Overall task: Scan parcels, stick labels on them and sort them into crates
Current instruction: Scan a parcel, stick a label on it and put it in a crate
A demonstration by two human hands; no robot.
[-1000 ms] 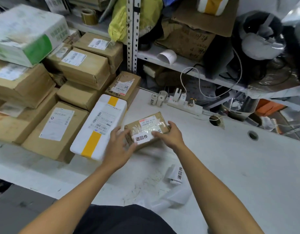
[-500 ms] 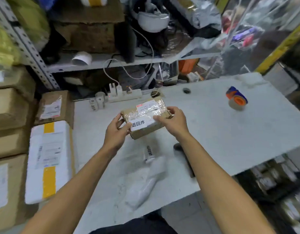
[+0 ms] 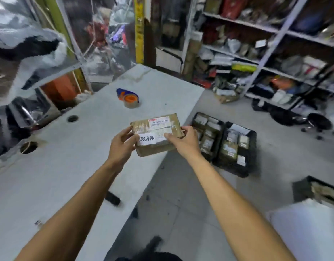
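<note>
A small brown cardboard parcel (image 3: 158, 132) with clear tape and a white label printed in black characters is held in the air over the right edge of the white table (image 3: 64, 166). My left hand (image 3: 122, 146) grips its left end, thumb on top. My right hand (image 3: 183, 140) grips its right end, thumb on the label. Two black crates (image 3: 250, 159) with several labelled parcels inside sit on the floor just right of the parcel. A third black crate (image 3: 301, 189) stands further right.
A tape dispenser (image 3: 129, 97) with an orange core stands on the table beyond the parcel. A dark object (image 3: 112, 198) lies at the table's near edge. Metal shelves (image 3: 275, 44) full of packages line the right wall. A white surface (image 3: 309, 232) fills the lower right corner.
The view has swung right from the stacked boxes to the floor crates. Both hands have lifted the parcel off the table and carried it right, past the table edge.
</note>
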